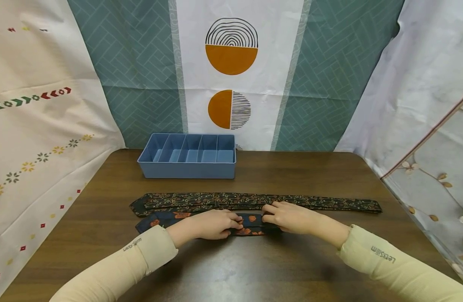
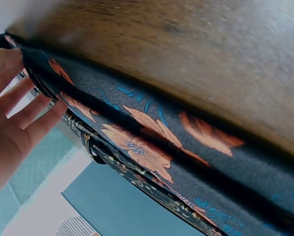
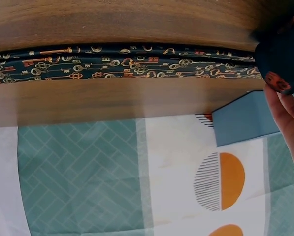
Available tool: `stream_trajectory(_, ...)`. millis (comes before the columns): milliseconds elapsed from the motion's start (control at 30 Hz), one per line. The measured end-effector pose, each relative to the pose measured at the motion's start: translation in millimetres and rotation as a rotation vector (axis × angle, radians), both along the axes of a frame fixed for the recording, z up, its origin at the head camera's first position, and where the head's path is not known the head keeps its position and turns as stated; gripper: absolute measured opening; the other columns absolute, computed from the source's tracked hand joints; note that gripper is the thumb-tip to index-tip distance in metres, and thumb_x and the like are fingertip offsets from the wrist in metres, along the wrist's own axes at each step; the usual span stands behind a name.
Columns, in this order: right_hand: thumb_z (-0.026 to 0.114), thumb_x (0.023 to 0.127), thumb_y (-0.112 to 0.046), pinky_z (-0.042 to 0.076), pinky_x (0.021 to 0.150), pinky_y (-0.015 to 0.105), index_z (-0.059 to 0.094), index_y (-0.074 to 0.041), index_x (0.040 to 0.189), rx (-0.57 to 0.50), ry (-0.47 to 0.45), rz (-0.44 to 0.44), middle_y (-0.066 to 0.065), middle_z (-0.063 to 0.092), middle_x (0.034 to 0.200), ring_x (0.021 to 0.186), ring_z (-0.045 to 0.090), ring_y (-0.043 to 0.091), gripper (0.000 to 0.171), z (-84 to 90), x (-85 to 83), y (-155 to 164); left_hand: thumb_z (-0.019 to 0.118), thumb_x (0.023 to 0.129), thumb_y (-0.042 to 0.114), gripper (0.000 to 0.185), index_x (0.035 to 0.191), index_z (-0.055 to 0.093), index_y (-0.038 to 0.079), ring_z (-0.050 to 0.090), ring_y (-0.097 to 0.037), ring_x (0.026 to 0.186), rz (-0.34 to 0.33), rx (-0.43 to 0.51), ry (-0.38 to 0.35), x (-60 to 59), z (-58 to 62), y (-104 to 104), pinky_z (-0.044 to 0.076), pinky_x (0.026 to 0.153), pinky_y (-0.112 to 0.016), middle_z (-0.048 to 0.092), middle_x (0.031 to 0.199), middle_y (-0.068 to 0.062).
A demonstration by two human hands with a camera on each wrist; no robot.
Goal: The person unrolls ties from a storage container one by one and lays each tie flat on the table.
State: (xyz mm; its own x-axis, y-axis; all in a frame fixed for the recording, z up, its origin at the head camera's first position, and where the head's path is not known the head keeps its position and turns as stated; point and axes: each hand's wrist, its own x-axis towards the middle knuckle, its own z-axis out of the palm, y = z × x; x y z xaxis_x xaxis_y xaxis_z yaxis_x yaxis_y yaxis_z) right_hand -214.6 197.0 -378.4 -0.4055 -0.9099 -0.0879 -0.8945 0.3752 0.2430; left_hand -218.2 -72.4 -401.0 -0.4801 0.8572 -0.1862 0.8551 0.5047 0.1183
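Floral tie [image 1: 250, 224] — both hands, left [image 1: 212, 224] and right [image 1: 288, 217], pinch it in a curled grip.

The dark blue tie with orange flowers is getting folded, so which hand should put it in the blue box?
Probably the left hand. The blue plastic divider box sits back-left on the brown wooden table, nearer that side. Both hands pinch the dark blue orange-flowered tie; the right hand would cross over.

- Two neckties are lying on the table: a key-patterned tie [image 1: 254, 201] stretching toward the right edge, and a floral tie [image 1: 250, 224] nearer the front edge.
- One blue divided organizer box [image 1: 187, 167] is sitting near the back edge.
- Two hands, left hand [image 1: 212, 224] and right hand [image 1: 288, 218], are pinching the floral tie.
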Motion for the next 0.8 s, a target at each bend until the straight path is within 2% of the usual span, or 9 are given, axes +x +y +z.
stream_trajectory(167, 0.076, 0.078, -0.012, 0.052, 0.081, 0.034, 0.059, -0.017, 0.111, 0.021, -0.011, -0.003, 0.001, 0.060, 0.123, 0.098, 0.057, 0.019, 0.038, -0.6, 0.4, 0.8, 0.060, 0.093, 0.026, 0.037, 0.130, 0.059, 0.019, 0.049, -0.021, 0.127, -0.017, 0.028, 0.015, 1.0, -2.5, -2.7, 0.044, 0.104, -0.035, 0.052, 0.138, -0.003)
stream_trajectory(400, 0.077, 0.078, -0.012, 0.052, 0.079, 0.034, 0.062, -0.019, 0.111, 0.017, -0.042, -0.024, 0.001, 0.059, 0.119, 0.094, 0.056, 0.018, 0.037, -0.5, 0.1, 2.3, 0.063, 0.091, 0.024, 0.040, 0.129, 0.059, 0.016, 0.050, -0.020, 0.127, -0.038, 0.050, 0.029, 0.8, -4.8, -5.4, 0.042, 0.105, -0.035, 0.052, 0.138, -0.004)
stream_trajectory(567, 0.077, 0.077, -0.012, 0.052, 0.077, 0.034, 0.060, -0.017, 0.106, 0.020, -0.024, -0.018, 0.001, 0.058, 0.116, 0.093, 0.056, 0.018, 0.035, 1.5, -0.6, 4.6, 0.063, 0.091, 0.023, 0.040, 0.129, 0.059, 0.015, 0.050, -0.019, 0.127, -0.048, 0.052, 0.040, 1.2, -4.5, -9.0, 0.042, 0.106, -0.036, 0.052, 0.138, -0.004)
stream_trajectory(800, 0.078, 0.077, -0.014, 0.052, 0.083, 0.033, 0.056, -0.014, 0.108, 0.033, -0.003, -0.019, 0.001, 0.061, 0.116, 0.099, 0.058, 0.018, 0.039, 2.9, -0.4, 5.4, 0.063, 0.091, 0.021, 0.039, 0.129, 0.060, 0.014, 0.051, -0.022, 0.126, -0.041, 0.071, 0.027, 1.4, -3.2, -16.0, 0.043, 0.105, -0.038, 0.053, 0.137, -0.007)
